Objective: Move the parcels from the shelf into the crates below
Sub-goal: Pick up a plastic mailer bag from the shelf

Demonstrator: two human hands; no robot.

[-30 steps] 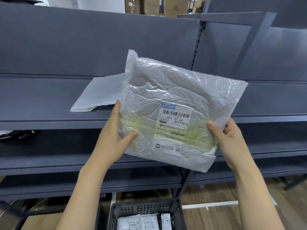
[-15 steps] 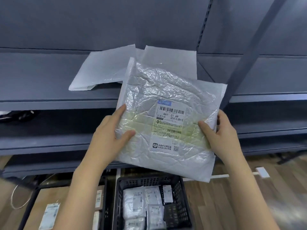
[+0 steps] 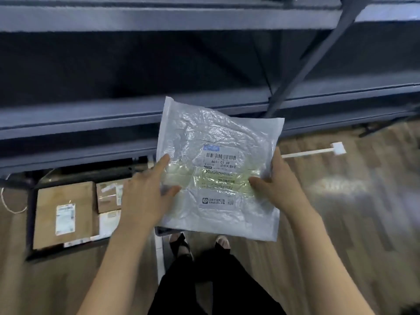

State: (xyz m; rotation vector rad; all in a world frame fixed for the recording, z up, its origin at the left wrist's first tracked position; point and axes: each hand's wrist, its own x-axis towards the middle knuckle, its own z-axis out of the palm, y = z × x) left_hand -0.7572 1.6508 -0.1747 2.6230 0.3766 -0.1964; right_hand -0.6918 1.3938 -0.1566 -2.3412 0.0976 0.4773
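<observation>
Our left hand (image 3: 145, 196) pinches the left edge of the bubble-wrap parcel (image 3: 218, 169), thumb on its face and forefinger stretched along the edge, while our right hand (image 3: 275, 187) grips the right edge, thumb over the yellowish band below the shipping label (image 3: 220, 160). A second ago we held this parcel level with the shelf board, two more white mailers lying behind it; now it hangs well below the lowest shelf edge (image 3: 75, 153), out in front of the rack and above the floor, with our feet just under its lower border. So we judge the pick done and the lowering under way. The crate we are over is almost wholly hidden beneath the parcel; only a dark corner (image 3: 162, 231) shows. To the left a second crate (image 3: 30, 223) holds brown cardboard boxes (image 3: 64, 212). Nothing stands between parcel and crate, and the wooden floor (image 3: 352, 212) to the right is open; the shelf edges sit behind us, no longer in the path.
</observation>
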